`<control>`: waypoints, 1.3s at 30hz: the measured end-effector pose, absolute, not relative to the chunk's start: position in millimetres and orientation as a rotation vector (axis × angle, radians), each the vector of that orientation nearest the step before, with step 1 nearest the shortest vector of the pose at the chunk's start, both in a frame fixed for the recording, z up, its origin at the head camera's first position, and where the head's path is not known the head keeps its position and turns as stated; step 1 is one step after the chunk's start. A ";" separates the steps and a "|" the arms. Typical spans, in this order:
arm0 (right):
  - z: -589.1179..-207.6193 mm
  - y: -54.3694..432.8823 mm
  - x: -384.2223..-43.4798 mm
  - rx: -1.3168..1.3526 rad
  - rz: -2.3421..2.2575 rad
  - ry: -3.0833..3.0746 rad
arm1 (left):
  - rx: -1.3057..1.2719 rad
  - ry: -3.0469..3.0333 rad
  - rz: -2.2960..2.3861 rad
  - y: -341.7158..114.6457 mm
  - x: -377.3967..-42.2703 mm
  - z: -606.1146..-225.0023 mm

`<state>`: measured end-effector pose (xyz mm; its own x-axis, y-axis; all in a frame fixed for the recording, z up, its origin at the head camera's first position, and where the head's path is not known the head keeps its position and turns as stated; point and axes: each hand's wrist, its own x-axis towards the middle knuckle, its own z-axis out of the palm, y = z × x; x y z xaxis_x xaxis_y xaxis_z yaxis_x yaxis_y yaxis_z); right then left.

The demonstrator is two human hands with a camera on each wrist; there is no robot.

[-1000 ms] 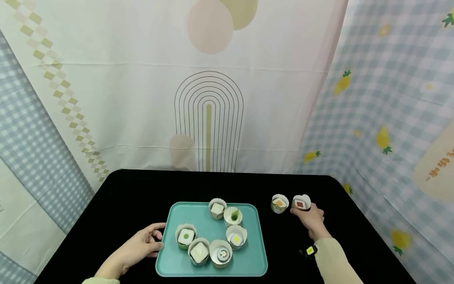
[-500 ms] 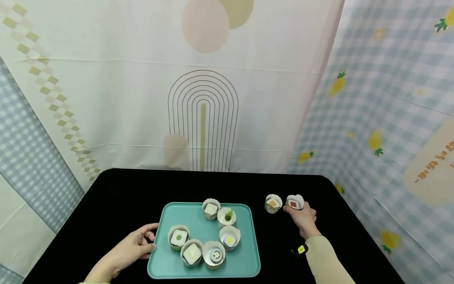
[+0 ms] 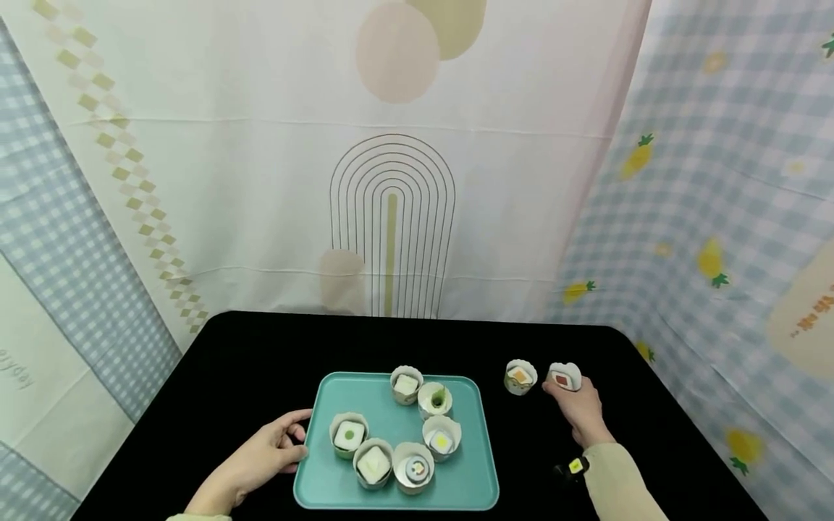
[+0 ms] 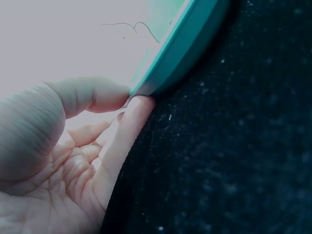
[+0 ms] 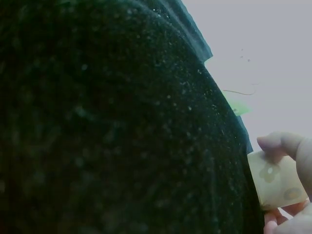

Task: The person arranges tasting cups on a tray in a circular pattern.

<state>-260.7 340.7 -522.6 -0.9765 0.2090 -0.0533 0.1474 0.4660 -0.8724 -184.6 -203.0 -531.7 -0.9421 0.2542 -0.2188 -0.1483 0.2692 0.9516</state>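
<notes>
At the right of the head view my right hand [image 3: 580,409] grips a paper baking cup [image 3: 565,375] holding a white piece with a reddish-brown square on top. Thumb and fingers close round the cup's printed side [image 5: 278,183] in the right wrist view. Just left of it stands another paper cup [image 3: 520,378] with an orange-topped piece. My left hand [image 3: 263,457] is at the left edge of the turquoise tray [image 3: 482,477]. Its thumb and a finger pinch the tray's rim [image 4: 168,63] in the left wrist view.
Several paper cups with small white or green-topped pieces stand in a curve on the tray, among them one with a green dot [image 3: 349,435] and one with a yellow spot [image 3: 441,439]. A black cloth [image 3: 293,340] covers the table. Printed curtains [image 3: 280,181] hang behind.
The head view swings right, then back left, so everything shifts in frame. Both hands keep their holds, and the cup in my right hand stays beside the orange-topped one.
</notes>
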 end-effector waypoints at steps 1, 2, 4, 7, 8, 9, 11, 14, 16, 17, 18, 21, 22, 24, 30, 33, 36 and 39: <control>-523.1 340.8 -260.3 -0.317 1.566 -2.643 | 0.094 2.230 1.712 -202.6 -184.2 -532.3; -523.6 340.7 -260.1 -0.318 1.558 -2.651 | 0.088 2.242 1.711 -202.3 -183.8 -532.6; -524.4 340.9 -260.2 -0.311 1.547 -2.662 | 0.076 2.262 1.705 -201.7 -183.4 -532.7; -523.6 341.6 -261.5 -0.303 1.547 -2.668 | 0.067 2.281 1.694 -200.5 -183.3 -530.9; -522.7 341.8 -262.2 -0.296 1.548 -2.671 | 0.060 2.279 1.694 -200.1 -183.1 -530.1; -521.5 342.1 -263.2 -0.285 1.561 -2.672 | 0.055 2.275 1.693 -199.7 -182.8 -529.3; -517.7 343.8 -264.5 -0.293 1.576 -2.678 | 0.052 2.265 1.689 -198.3 -184.5 -527.6; -511.1 344.9 -265.6 -0.319 1.585 -2.706 | 0.052 2.253 1.684 -197.7 -184.9 -526.9; -506.2 344.0 -265.4 -0.339 1.562 -2.720 | 0.046 2.250 1.683 -197.7 -184.3 -527.0; -503.6 343.0 -265.1 -0.341 1.548 -2.723 | 0.045 2.250 1.681 -197.8 -184.0 -527.1; -500.2 341.3 -265.1 -0.338 1.531 -2.718 | 0.047 2.253 1.679 -197.8 -183.9 -527.0; -486.9 332.1 -264.7 -0.287 1.535 -2.695 | 0.051 2.255 1.676 -197.7 -184.2 -526.6; -481.7 327.2 -264.6 -0.259 1.555 -2.685 | 0.054 2.255 1.674 -197.8 -184.5 -526.4; -470.7 314.4 -265.0 -0.207 1.610 -2.670 | 0.056 2.256 1.670 -198.5 -184.8 -525.9; -451.7 268.3 -263.6 -0.036 1.711 -2.665 | 0.038 2.273 1.657 -199.6 -185.3 -524.7; -450.2 246.6 -262.3 0.056 1.719 -2.677 | 0.037 2.271 1.658 -198.8 -185.2 -524.8; -447.8 225.4 -260.2 0.165 1.717 -2.680 | 0.041 2.266 1.662 -198.0 -184.6 -524.1; -445.0 203.6 -257.3 0.304 1.746 -2.683 | 0.042 2.264 1.656 -198.9 -185.0 -524.6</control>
<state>-257.3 203.6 -445.0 -0.9794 -0.1976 0.0409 -0.1175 0.3933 -0.9119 -185.0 -198.9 -524.6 -0.9436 0.2184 -0.2490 -0.1712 0.3218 0.9312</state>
